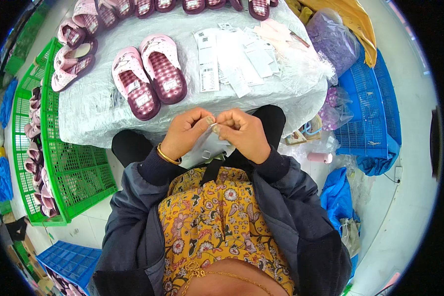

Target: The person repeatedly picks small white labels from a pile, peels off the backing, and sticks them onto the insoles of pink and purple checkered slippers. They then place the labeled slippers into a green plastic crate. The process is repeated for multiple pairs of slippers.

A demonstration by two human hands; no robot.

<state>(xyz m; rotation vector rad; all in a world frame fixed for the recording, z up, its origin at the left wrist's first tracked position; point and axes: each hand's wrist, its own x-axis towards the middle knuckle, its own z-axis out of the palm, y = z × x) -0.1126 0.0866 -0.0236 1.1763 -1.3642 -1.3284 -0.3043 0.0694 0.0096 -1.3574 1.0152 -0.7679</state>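
My left hand [188,132] and my right hand [241,132] meet in front of the table's near edge. Thumbs and fingers of both are closed in a pinch on the top edge of a clear plastic bag [206,148], which hangs down over my lap. How far its mouth is parted cannot be made out. Just beyond my left hand a pair of pink slippers, a left one [135,84] and a right one [163,69], lies side by side with checked maroon insoles. White printed paper labels [237,59] are spread in a loose pile beyond my right hand.
More pink slippers [88,17] line the far edge of the plastic-covered table [91,116]. Green crates [79,167] with slippers stand at the left. A blue crate [362,108] and a purple bundle [333,42] stand at the right. Crumpled clear plastic [306,74] lies beside the labels.
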